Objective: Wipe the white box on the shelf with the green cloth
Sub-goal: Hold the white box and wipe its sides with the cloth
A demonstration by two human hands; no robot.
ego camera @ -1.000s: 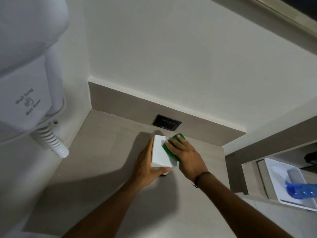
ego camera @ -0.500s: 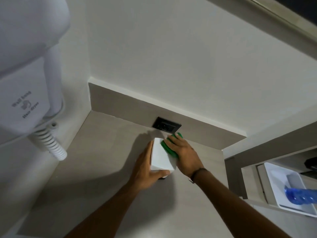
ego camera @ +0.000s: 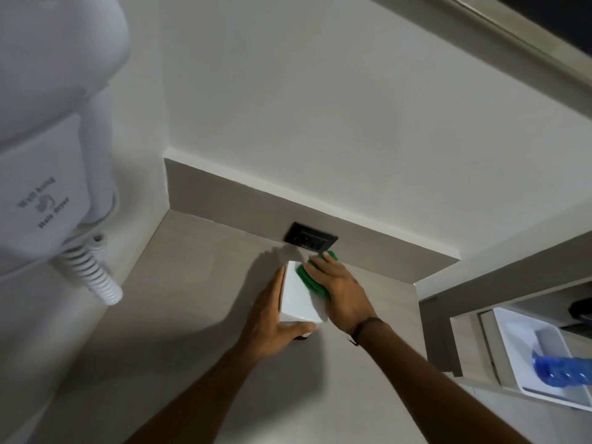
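Note:
A white box [ego camera: 299, 296] stands on the grey shelf [ego camera: 192, 283], a little in front of the back wall. My left hand [ego camera: 272, 318] grips its left side, thumb curled under the near corner. My right hand [ego camera: 342, 293] lies flat on the box's right side and presses the green cloth [ego camera: 312, 280] against it. Most of the cloth is hidden under my fingers; only green edges show at the fingertips and along the box top.
A black socket plate [ego camera: 310, 240] sits in the back panel just behind the box. A white wall hair dryer [ego camera: 48, 155] with a coiled cord [ego camera: 93, 274] hangs at left. At lower right a white tray [ego camera: 528, 347] holds a blue bottle [ego camera: 560, 370].
My right hand has slid with the cloth a little toward the far end of the box. My left hand keeps its grip on the box.

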